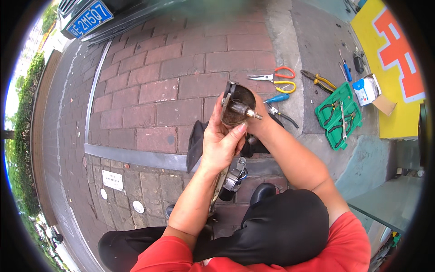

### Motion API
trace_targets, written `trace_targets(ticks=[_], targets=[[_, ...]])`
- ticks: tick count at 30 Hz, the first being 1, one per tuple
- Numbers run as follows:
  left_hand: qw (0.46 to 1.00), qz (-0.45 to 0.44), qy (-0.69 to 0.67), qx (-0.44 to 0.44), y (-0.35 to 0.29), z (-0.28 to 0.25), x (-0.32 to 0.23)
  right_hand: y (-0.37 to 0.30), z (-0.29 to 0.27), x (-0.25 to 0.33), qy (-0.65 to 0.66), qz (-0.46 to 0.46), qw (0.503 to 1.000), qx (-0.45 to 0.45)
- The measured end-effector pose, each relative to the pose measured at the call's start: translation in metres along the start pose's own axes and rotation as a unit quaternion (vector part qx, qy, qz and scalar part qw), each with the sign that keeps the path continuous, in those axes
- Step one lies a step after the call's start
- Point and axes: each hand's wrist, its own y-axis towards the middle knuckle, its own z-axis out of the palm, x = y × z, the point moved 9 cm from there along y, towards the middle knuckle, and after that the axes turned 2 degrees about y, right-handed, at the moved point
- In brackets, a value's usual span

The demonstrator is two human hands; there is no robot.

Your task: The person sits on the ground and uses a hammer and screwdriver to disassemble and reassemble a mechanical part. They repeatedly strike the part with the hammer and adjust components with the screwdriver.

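Observation:
A greasy dark metal housing with a shiny threaded shaft [247, 110] sticking out is held up between both hands, at one end of what looks like a wiper linkage. My left hand [219, 145] is closed round its near left side, the thumb pressed along the lower edge. My right hand [259, 113] grips the right side from behind; most of its fingers are hidden. Below the hands, a metal bar [220, 185] runs down toward my legs. Beside the bar is a silver and black electric motor [234, 180]. Whether all these parts join is hidden by the hands.
Right of my hands lie scissors [273, 78], a blue screwdriver [277, 98], pliers [282, 116] and yellow-handled pliers [319, 80]. Farther right are a green tool case [339, 116], an opened small box [366, 90] and a yellow sign [389, 68]. A parked car [136, 18] stands at the far left.

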Motion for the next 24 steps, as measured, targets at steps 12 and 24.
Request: trace_targets(ticks=[12,24], targets=[[0.999,-0.018,-0.01,0.025,0.01,-0.01,0.005,-0.019,0.021,-0.019,0.24,0.161,0.956,-0.057],[0.992,-0.051,-0.096,0.063,0.015,-0.021,0.008,0.02,0.002,-0.018,0.192,0.134,0.97,-0.072]])
